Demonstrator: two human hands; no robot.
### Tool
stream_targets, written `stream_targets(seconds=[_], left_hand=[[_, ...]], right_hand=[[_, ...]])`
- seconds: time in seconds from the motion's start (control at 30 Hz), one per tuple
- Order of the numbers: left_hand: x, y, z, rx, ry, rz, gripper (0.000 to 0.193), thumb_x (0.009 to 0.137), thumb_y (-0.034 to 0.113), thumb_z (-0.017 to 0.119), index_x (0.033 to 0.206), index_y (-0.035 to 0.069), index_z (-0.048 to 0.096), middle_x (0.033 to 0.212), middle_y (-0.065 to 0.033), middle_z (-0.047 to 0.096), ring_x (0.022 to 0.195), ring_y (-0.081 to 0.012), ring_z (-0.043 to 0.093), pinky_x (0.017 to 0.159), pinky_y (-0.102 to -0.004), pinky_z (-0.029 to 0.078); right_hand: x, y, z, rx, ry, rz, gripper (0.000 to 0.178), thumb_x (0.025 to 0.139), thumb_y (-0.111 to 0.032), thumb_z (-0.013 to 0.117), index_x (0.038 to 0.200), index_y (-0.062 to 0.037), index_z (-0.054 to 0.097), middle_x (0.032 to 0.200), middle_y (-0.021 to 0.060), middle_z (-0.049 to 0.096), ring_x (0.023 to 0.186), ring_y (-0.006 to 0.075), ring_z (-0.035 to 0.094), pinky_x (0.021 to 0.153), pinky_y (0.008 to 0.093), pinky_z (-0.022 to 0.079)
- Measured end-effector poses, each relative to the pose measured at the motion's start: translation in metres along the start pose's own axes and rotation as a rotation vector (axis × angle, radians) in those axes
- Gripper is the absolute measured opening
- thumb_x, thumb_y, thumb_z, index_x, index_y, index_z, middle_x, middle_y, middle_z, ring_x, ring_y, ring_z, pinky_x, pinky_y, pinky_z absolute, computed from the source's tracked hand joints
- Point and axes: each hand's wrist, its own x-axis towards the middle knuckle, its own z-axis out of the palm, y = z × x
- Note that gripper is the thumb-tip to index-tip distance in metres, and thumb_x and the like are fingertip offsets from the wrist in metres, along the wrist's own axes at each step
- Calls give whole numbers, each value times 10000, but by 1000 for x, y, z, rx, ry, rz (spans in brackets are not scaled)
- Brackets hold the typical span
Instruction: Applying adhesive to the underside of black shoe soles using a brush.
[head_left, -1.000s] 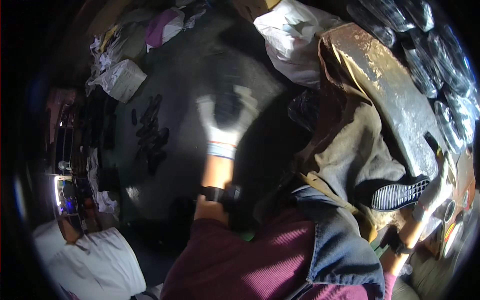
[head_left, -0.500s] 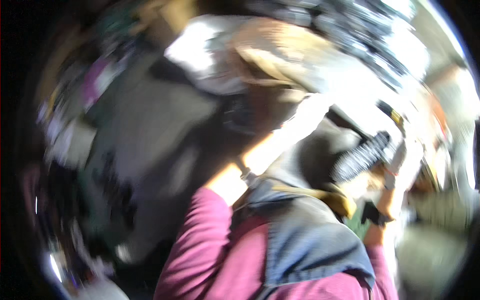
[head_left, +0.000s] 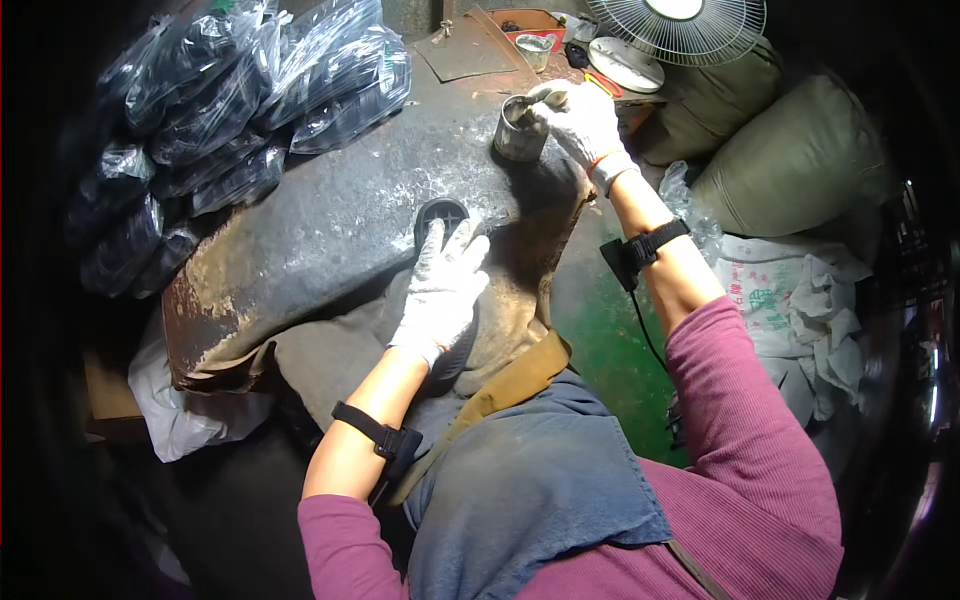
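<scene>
A long black rubber-looking shoe sole point(head_left: 440, 212) lies at the near edge of the worn, dark grey bench point(head_left: 350, 210), partly hidden by the person's left hand point(head_left: 442, 295) in its white cloth glove. That hand lies flat on top with its fingers spread out, not curled round the sole. So the sole might slide or turn if the hand pushes down unevenly, and it could tip toward the person because it sits so close to the edge. The right hand point(head_left: 580, 125), in a white glove too, has bent fingers at the top of a small, round, dirty grey can point(head_left: 517, 138). The picture does not show clearly if it pinches something there. The can could tip over if those fingers or the wrist knock its rim, and anything inside might spill on the bench. What is inside is too dark to tell. If it is sticky, the gloves could get messy and leave marks on the sole. A thin orange-red handle point(head_left: 606, 85) lies just past the right hand, so a wide swing that way might bump it.
</scene>
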Motion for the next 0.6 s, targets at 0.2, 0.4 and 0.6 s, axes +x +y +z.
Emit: stream_targets(seconds=[0.2, 0.4, 0.6], left_hand=[[-2, -27, -37, -1, -36, 94, 37, 812, 112, 659, 807, 131, 690, 1186, -93, 677, 1411, -333, 521, 1230, -693, 245], [-24, -59, -80, 63, -102, -84, 193, 801, 57, 632, 931, 168, 722, 978, -35, 710, 1310, -333, 614, 1223, -708, 215], [-82, -98, -97, -335, 250, -668, 359, 889, 28, 662, 1247, 40, 680, 1163, -126, 716, 1124, -274, 678, 1016, -410, 529]], right_hand=[[1, 44, 35, -72, -97, -46, 243, 895, -433, 683, 992, -242, 798, 1044, 15, 797, 1038, 221, 724, 1063, 447, 445], [3, 70, 38, -126, 143, -217, 277, 965, -308, 628, 1145, -156, 773, 1156, 95, 769, 1051, 293, 729, 908, 376, 578], [-9, 67, 43, 467, 188, 164, 280, 1022, -190, 615, 1220, -51, 755, 1159, 81, 773, 1054, 185, 712, 950, 309, 537]])
